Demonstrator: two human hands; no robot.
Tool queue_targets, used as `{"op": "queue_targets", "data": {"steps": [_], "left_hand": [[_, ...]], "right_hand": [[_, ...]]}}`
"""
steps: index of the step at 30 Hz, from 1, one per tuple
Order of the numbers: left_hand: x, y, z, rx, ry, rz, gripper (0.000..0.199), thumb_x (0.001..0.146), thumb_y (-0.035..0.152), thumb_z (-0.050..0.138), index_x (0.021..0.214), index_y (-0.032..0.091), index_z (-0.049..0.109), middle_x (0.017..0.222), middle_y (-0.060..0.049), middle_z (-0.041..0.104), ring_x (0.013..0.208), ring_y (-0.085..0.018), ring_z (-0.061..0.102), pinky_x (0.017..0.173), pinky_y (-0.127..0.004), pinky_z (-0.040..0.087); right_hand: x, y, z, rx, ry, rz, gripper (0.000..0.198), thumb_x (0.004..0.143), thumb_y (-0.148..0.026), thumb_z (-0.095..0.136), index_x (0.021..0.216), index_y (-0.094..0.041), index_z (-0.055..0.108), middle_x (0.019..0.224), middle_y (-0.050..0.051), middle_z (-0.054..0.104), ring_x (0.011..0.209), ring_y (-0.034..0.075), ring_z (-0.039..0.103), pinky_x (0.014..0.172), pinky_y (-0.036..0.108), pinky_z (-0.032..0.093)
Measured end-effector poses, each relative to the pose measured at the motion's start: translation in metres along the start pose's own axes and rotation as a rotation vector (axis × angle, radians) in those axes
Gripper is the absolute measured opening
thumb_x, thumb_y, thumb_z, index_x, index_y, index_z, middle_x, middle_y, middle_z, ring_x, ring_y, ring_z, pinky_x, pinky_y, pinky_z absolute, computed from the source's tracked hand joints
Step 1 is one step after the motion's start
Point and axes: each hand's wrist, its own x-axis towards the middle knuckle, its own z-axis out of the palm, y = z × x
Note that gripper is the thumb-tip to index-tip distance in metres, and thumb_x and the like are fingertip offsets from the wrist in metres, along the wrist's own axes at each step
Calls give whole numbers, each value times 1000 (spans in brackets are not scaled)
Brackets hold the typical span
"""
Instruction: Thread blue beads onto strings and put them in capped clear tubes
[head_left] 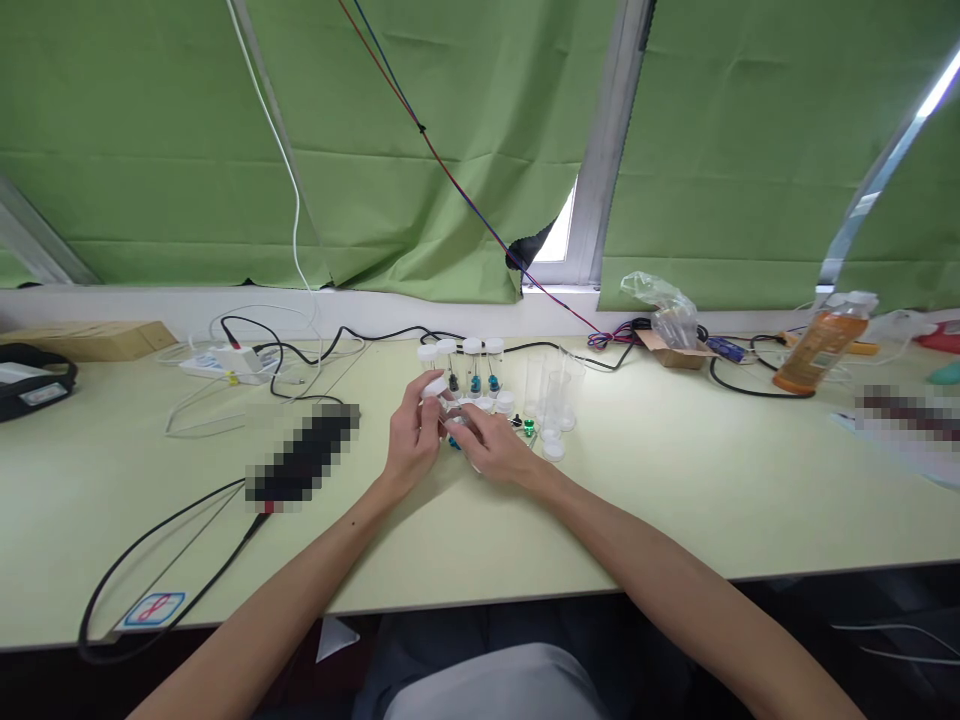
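A clear plastic tube with a white cap [434, 387] is tilted between my hands at the middle of the table. My left hand [409, 442] is closed round its capped end. At the other end the fingers of my right hand [493, 447] pinch together on the tube, partly hiding it. Just behind stand several white-capped clear tubes [473, 368] with small blue or dark pieces inside. Loose white caps [504, 403] lie by my right fingers. To the right are uncapped clear tubes [554, 400], a small green piece [529, 427] and another white cap [553, 451]. A blue piece [453, 442] shows under my hands.
A blurred-out black object [304, 455] with a black cable lies left. Behind it are a power strip [232, 362] and a cardboard box [94, 340]. An orange drink bottle [825, 343] and a small open carton [675, 352] with a plastic bag stand right. Cables run along the wall.
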Motion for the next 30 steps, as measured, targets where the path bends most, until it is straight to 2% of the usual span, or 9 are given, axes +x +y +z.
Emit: {"op": "queue_targets", "data": {"steps": [4, 17, 30], "left_hand": [[-1, 5, 2, -39, 11, -32, 37, 98, 46, 41, 125, 23, 53, 79, 0, 60, 49, -6, 45, 48, -18, 44], [-3, 14, 5, -90, 82, -42, 37, 96, 47, 46, 120, 21, 58, 60, 5, 46, 46, -7, 38, 43, -17, 38], [-3, 13, 5, -73, 82, -43, 37, 96, 47, 45, 119, 21, 58, 63, 4, 50, 47, -7, 43, 46, -19, 41]], "right_hand": [[0, 0, 0, 13, -1, -8, 28, 99, -46, 37, 95, -21, 51, 62, -5, 48, 55, 11, 42, 60, 25, 34], [-1, 0, 1, 23, -12, 7, 29, 99, -47, 36, 91, -22, 50, 63, -5, 50, 57, 12, 43, 61, 26, 34], [-1, -5, 1, 56, -10, 9, 27, 100, -43, 37, 88, -21, 49, 62, -5, 48, 57, 12, 43, 61, 26, 34]]}}
